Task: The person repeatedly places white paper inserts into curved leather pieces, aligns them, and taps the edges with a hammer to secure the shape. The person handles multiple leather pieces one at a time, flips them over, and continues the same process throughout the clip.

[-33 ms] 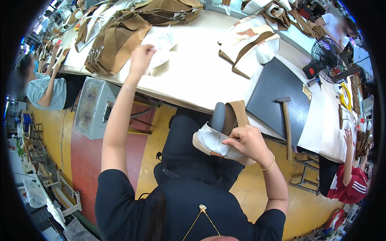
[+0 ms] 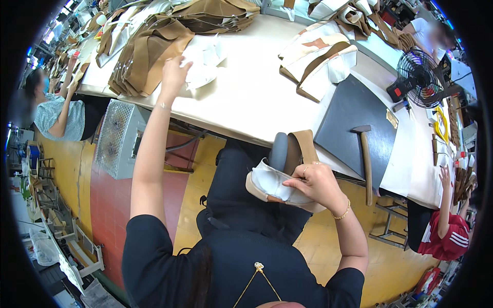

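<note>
Pinching the edge of the leather piece point(image 2: 271, 180) between thumb and fingers, the right hand point(image 2: 314, 184) holds it from its right side, above the lap and near the table point(image 2: 246, 87). The left hand point(image 2: 174, 77) is well apart from it, over the table, beside the white pieces point(image 2: 204, 66) and the brown stack point(image 2: 141, 54); its fingers are bent, and I cannot tell if they grip something. The leather piece is curved and hollow, with white lining inside, beige outside and a brown patch low on its edge. Compared with the earlier frame, the left hand has shifted slightly leftward, while the right hand and the leather piece stayed almost the same.
</note>
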Available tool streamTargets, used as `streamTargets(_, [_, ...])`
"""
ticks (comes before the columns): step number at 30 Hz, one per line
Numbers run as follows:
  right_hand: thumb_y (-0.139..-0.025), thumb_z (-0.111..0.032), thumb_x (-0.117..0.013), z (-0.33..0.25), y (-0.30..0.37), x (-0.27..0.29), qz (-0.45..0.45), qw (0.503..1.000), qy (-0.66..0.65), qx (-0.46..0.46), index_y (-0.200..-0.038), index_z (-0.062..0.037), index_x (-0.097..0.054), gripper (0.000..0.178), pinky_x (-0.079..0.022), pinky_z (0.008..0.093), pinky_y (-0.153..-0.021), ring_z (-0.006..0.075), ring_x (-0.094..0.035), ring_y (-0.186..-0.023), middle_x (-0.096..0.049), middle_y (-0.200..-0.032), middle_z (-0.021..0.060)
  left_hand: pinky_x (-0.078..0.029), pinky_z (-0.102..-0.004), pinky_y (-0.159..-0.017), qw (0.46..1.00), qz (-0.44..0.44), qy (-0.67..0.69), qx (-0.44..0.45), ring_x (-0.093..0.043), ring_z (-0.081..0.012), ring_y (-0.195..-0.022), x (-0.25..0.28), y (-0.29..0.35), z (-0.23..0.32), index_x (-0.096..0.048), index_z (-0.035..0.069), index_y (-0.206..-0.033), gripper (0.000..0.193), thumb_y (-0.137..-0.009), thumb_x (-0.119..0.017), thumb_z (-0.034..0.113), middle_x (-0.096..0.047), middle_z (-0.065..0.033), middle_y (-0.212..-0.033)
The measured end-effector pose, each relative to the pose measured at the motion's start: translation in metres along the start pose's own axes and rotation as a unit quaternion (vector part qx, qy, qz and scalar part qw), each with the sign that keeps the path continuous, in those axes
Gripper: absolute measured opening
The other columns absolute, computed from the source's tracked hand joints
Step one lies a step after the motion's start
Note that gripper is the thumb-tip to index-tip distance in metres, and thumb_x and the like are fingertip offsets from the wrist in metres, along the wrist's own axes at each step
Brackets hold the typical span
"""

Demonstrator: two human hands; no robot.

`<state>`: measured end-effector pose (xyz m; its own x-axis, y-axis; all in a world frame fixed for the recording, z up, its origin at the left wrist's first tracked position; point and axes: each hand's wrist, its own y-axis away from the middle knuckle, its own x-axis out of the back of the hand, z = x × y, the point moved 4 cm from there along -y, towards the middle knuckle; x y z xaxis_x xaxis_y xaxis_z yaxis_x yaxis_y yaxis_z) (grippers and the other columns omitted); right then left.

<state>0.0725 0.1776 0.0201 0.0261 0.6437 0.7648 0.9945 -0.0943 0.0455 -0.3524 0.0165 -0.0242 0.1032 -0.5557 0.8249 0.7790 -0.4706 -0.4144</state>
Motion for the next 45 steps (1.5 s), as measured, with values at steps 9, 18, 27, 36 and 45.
streamTargets(9, [-0.082,-0.037,-0.076,0.003,-0.004,-0.005,0.021,0.999,0.02,0.013,-0.068,-0.007,-0.068,0.034,-0.048,0.0346,-0.06,0.0266,-0.062,-0.058,-0.064,-0.063,0.0083,-0.052,-0.0449,-0.073,0.995,-0.061,0.012,0.08,-0.067,-0.0382,-0.078,-0.033,-0.018,-0.043,-0.066,-0.001,-0.088,0.026,-0.077,-0.074,0.021,-0.068,-0.0214,-0.083])
streamTargets(18, [-0.086,-0.041,-0.071,0.001,-0.002,-0.008,0.01,1.0,0.0,-0.011,-0.071,-0.0088,-0.068,0.036,-0.047,0.0369,-0.058,0.0275,-0.063,-0.062,-0.064,-0.065,0.0084,-0.053,-0.041,-0.077,0.955,0.229,-0.134,0.133,-0.066,-0.0299,-0.086,0.117,0.015,-0.106,-0.063,0.008,-0.098,0.013,-0.089,-0.062,0.017,-0.067,-0.0115,-0.094])
streamTargets(27, [-0.082,-0.033,-0.077,0.004,-0.001,-0.012,-0.001,0.995,-0.089,-0.039,-0.072,-0.0023,-0.067,0.034,-0.047,0.0354,-0.059,0.0301,-0.063,-0.064,-0.064,-0.069,0.013,-0.052,-0.0412,-0.081,0.887,0.055,-0.428,0.161,-0.063,-0.0328,-0.095,0.131,0.099,-0.267,-0.072,0.01,-0.105,0.023,-0.095,-0.062,0.028,-0.065,-0.0114,-0.111])
streamTargets(36, [-0.084,-0.039,-0.073,-0.01,0.007,-0.001,0.001,0.999,-0.023,-0.031,-0.076,-0.0065,-0.07,0.034,-0.048,0.0369,-0.067,0.0274,-0.062,-0.069,-0.064,-0.072,0.008,-0.051,-0.0344,-0.085,0.921,-0.227,0.26,-0.181,-0.065,-0.0248,-0.097,0.075,0.168,0.111,-0.073,0.006,-0.105,0.03,-0.08,-0.081,0.02,-0.067,-0.0094,-0.104])
streamTargets(45, [-0.067,-0.037,-0.083,-0.02,0.034,0.038,0.288,0.945,0.152,0.009,-0.088,-0.0116,-0.069,0.036,-0.037,0.0406,-0.092,0.025,-0.056,-0.094,-0.057,-0.091,0.0048,-0.053,-0.0344,-0.079,0.693,-0.621,0.34,-0.14,-0.067,-0.0223,-0.084,-0.003,0.219,0.239,-0.064,-0.003,-0.117,0.036,-0.094,-0.067,0.025,-0.07,-0.0128,-0.092])
